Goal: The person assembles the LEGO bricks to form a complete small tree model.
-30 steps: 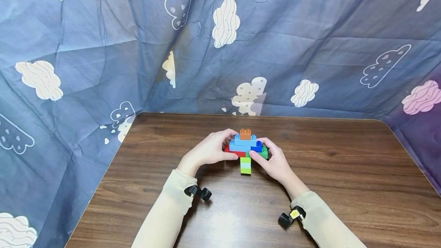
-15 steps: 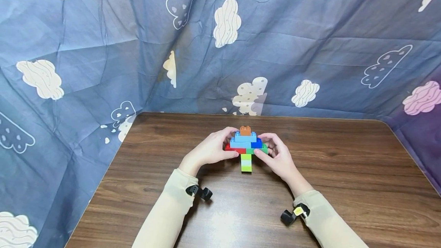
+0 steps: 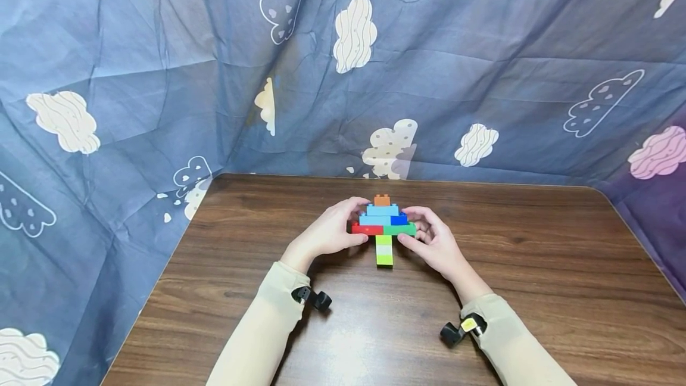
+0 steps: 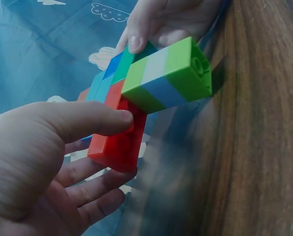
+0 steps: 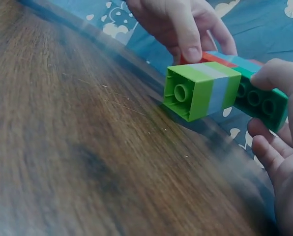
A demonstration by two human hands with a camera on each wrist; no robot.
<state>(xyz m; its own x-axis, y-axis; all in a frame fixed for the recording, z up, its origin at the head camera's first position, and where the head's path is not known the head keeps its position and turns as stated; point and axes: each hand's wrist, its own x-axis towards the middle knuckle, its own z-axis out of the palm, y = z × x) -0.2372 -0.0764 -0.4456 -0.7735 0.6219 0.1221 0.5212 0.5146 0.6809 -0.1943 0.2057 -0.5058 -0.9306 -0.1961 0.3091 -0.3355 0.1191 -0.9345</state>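
A tree-shaped toy brick build (image 3: pixel 375 220) is held up between both hands. Its stepped top runs from an orange brick (image 3: pixel 382 201) through blue layers to a red brick (image 3: pixel 367 229) and a green brick (image 3: pixel 399 230). Below hangs a lime trunk (image 3: pixel 384 260) with a pale band; its hollow underside shows in both wrist views. My left hand (image 3: pixel 333 230) grips the red end, thumb in front and fingers behind. On the other side, my right hand (image 3: pixel 436 246) pinches the green end, thumb (image 5: pixel 270 76) over its front edge.
A brown wooden table (image 3: pixel 214 267) lies beneath the hands. Dark blue cloth (image 3: pixel 311 100) with a cloud pattern hangs behind it and at the left and right. Each sleeved wrist carries a small black camera (image 3: pixel 321 301).
The build has tipped, so its studs show less and its front more. My right hand has shifted slightly right, its thumb moving outward along the green brick. The left hand keeps its grip.
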